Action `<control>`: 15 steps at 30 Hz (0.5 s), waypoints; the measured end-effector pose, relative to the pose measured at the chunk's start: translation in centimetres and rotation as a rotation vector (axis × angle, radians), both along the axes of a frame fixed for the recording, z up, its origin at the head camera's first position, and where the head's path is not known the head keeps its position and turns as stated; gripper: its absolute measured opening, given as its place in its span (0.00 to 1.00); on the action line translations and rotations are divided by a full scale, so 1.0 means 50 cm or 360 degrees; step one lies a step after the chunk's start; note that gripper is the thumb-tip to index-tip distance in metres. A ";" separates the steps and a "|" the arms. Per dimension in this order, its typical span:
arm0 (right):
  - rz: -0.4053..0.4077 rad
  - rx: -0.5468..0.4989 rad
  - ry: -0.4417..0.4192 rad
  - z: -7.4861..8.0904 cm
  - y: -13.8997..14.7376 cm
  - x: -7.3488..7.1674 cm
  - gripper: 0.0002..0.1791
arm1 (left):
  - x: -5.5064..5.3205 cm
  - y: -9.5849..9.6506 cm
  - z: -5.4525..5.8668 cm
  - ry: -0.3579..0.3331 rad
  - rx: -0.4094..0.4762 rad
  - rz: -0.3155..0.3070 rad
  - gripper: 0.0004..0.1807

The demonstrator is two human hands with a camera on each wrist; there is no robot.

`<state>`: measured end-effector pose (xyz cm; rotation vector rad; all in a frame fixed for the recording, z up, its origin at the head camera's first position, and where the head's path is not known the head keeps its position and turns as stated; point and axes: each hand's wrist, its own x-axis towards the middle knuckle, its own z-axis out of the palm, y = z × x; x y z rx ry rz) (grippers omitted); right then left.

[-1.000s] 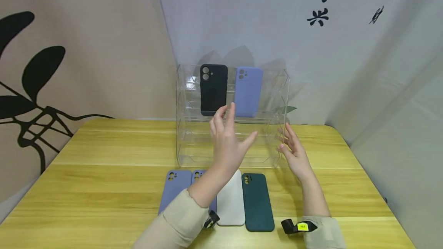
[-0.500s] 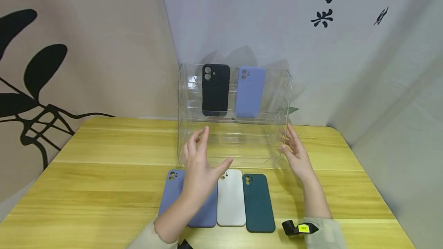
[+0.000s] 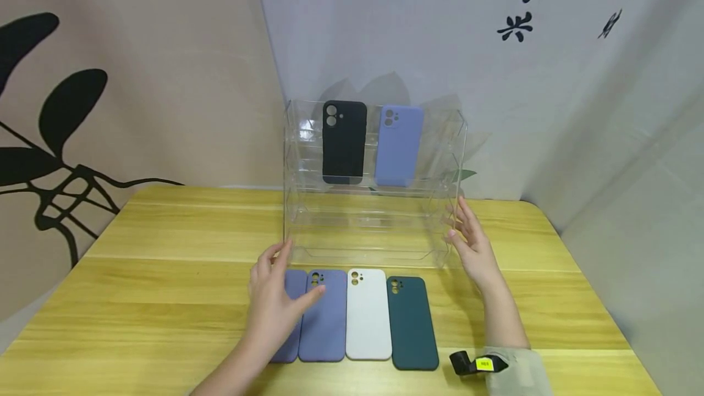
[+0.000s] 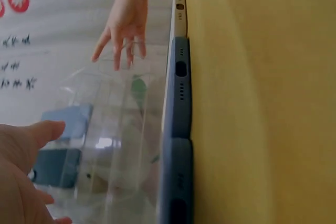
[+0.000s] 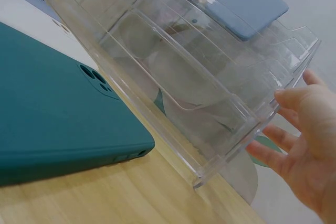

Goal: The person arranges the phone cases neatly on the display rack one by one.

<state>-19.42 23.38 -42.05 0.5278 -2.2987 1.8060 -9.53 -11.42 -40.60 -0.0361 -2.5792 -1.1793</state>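
A clear acrylic tiered stand [image 3: 365, 255] rises at the back of the table. A black phone case [image 3: 344, 142] and a light purple phone case [image 3: 399, 145] lean side by side in its upper tier. My right hand [image 3: 474, 249] is at the stand's right side panel, its fingertips touching the edge with nothing gripped. My left hand [image 3: 275, 298], fingers spread and holding nothing, hovers over the leftmost purple case [image 3: 291, 335], covering part of it. To the right lie another purple case [image 3: 323, 316], a white case [image 3: 369, 316] and a dark green case [image 3: 413, 322].
The wooden table [image 3: 165, 298] runs wide on both sides of the stand. Cloth hangings with printed leaves and characters [image 3: 516, 28] form the backdrop close behind the stand. The row of cases lies just in front of the stand's base.
My left hand has moved down and left, from in front of the stand's upper tier to over the leftmost purple case. My right hand has stayed at the stand's right side.
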 end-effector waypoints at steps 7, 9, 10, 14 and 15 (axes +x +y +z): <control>-0.0015 0.0012 0.0000 0.025 -0.010 0.014 0.38 | 0.005 -0.042 -0.037 -0.0226 -0.0058 0.0019 0.53; -0.0011 0.0008 -0.0002 0.024 -0.010 0.015 0.38 | 0.007 -0.049 -0.047 -0.0308 -0.0078 0.0010 0.53; -0.0010 0.0006 -0.0003 0.022 -0.010 0.015 0.39 | 0.007 -0.052 -0.053 -0.0345 -0.0091 0.0005 0.54; 0.0002 -0.0005 0.0010 0.002 -0.002 0.007 0.39 | 0.008 -0.063 -0.074 -0.0444 -0.0119 -0.0008 0.54; 0.0007 -0.0003 0.0016 -0.003 0.000 0.004 0.40 | 0.008 -0.066 -0.080 -0.0455 -0.0123 -0.0011 0.55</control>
